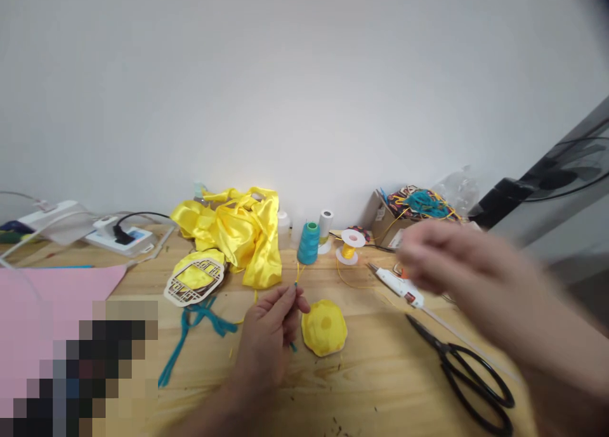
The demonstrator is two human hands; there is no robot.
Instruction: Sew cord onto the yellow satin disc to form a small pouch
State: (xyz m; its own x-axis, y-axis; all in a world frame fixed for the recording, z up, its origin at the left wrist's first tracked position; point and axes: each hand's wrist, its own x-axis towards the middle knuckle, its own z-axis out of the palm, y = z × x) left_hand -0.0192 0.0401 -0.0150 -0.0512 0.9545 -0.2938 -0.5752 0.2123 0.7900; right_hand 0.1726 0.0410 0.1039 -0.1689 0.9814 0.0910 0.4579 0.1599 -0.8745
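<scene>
My left hand [271, 339] is closed in a pinch on thin yellow and teal cords [295, 286] just above the wooden table [380, 373]. A round yellow fabric piece [324, 327] lies right beside that hand. My right hand [447, 256] is blurred by motion, held over a white glue gun [397, 283]; its fingers cannot be made out. A teal thread spool [309, 242] stands behind the left hand.
Black scissors [464, 373] lie at the right. Yellow satin cloth [238, 231], a cut-out frame [195, 280], teal ribbon [195, 332], a small yellow cord reel [349, 245], a box of cords [409, 212], a pink sheet [52, 291] and a power strip [118, 237] lie around.
</scene>
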